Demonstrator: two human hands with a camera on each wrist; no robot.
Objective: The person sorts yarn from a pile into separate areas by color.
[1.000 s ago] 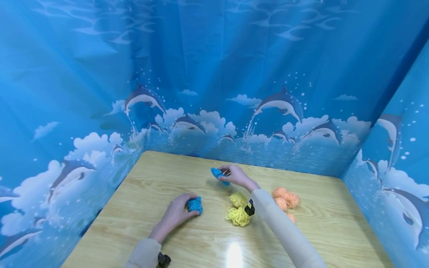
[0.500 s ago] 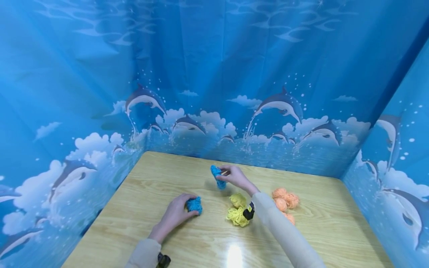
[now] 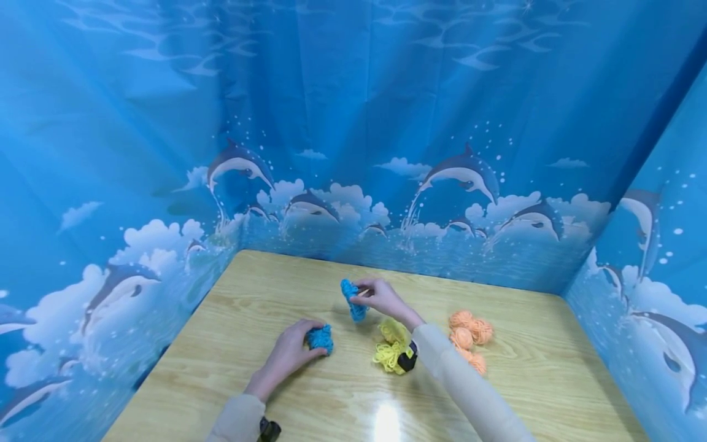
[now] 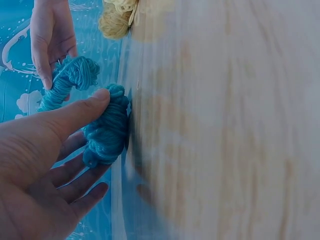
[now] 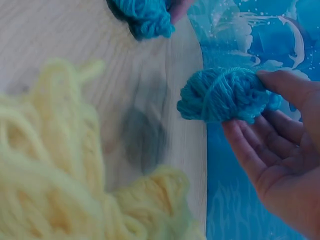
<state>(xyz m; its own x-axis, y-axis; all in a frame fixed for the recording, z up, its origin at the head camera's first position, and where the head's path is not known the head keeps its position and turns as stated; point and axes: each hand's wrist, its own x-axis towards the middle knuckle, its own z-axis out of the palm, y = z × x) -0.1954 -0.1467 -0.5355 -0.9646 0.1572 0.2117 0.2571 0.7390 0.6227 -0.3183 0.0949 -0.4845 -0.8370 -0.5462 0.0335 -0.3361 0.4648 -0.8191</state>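
Observation:
In the head view my left hand (image 3: 291, 350) holds a small blue yarn bundle (image 3: 320, 339) on the table, left of centre. The left wrist view shows its thumb on one side of that bundle and the fingers on the other. Farther back, my right hand (image 3: 383, 298) pinches a second blue yarn bundle (image 5: 225, 95) between thumb and fingers, lifted above the table, its shadow on the wood. Under the right wrist lie two yellow yarn bundles (image 3: 388, 354), partly hidden by the wrist camera.
Several peach yarn balls (image 3: 463, 336) sit in a cluster right of the right forearm. The wooden table (image 3: 265, 288) is bordered at the back and sides by a blue dolphin-print curtain (image 3: 353, 153).
My right hand has turned its blue yarn bundle more upright and brought it slightly left and nearer. The left hand and its bundle have stayed in place.

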